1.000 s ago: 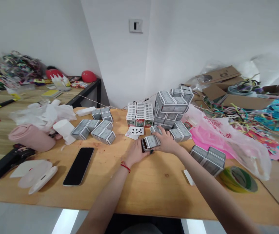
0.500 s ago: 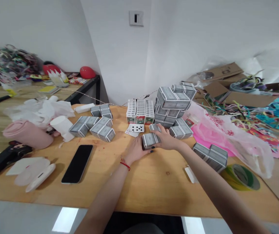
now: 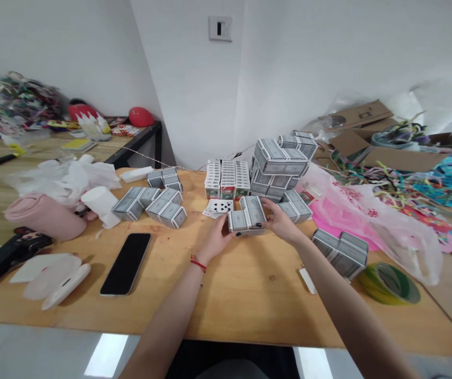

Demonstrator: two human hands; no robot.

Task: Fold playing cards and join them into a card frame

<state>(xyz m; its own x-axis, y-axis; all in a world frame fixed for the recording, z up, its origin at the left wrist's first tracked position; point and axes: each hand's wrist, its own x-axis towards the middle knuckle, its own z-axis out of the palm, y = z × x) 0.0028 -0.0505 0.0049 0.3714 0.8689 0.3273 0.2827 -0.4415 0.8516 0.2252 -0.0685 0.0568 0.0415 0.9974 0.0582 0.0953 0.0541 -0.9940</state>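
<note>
My left hand (image 3: 217, 237) and my right hand (image 3: 280, 222) grip a stepped block of grey-patterned playing card boxes (image 3: 254, 211) from its two sides, low over the wooden table. My left thumb lies along its front left edge, and my right fingers close round its right end. Just behind my left hand, loose playing cards (image 3: 222, 206) lie face up. White card boxes (image 3: 228, 179) stand in columns at the back. Beside them rises a tall stack of grey card boxes (image 3: 279, 163). Another grey block (image 3: 295, 205) sits right of my right hand.
More grey blocks (image 3: 166, 208) lie left, and another (image 3: 340, 252) lies right by a roll of tape (image 3: 387, 284). A phone (image 3: 126, 263) and a pink cloth roll (image 3: 46, 217) are on the left. Pink plastic bags (image 3: 352, 210) and a cardboard box (image 3: 400, 158) fill the right.
The grey block between my hands has turned, so its stepped shape now faces me. My right hand has shifted from on top to its right side; my left hand has moved slightly.
</note>
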